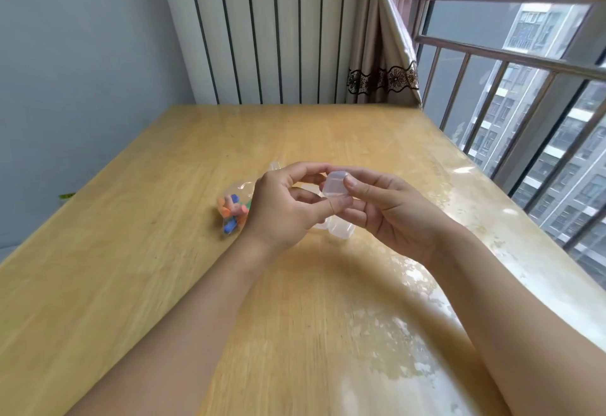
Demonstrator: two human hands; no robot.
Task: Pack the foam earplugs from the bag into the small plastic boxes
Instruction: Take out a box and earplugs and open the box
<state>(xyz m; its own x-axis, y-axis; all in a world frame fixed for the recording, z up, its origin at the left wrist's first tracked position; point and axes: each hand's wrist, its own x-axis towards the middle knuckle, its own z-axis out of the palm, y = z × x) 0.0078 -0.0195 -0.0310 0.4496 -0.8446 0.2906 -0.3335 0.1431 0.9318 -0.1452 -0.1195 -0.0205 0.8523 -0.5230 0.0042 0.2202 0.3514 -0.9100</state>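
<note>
Frame centre: your left hand (pixel 285 205) and right hand (pixel 390 209) both pinch 1 small plastic box (pixel 335 185); earplug bag (pixel 233 206) lies left.

One head-worn camera looks forward and down from close above the counter (pixel 164 251), wide-angled, facing the far wall, with the window railing (pixel 511 58) at its right.

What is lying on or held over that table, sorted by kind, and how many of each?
Small plastic boxes: 2, one held up in both hands, one on the table below them
Bag of foam earplugs: 1, earplugs inside too jumbled to count
Left hand and right hand: 2
More clear plastic behind the hands: cannot tell
Total: 5
</note>
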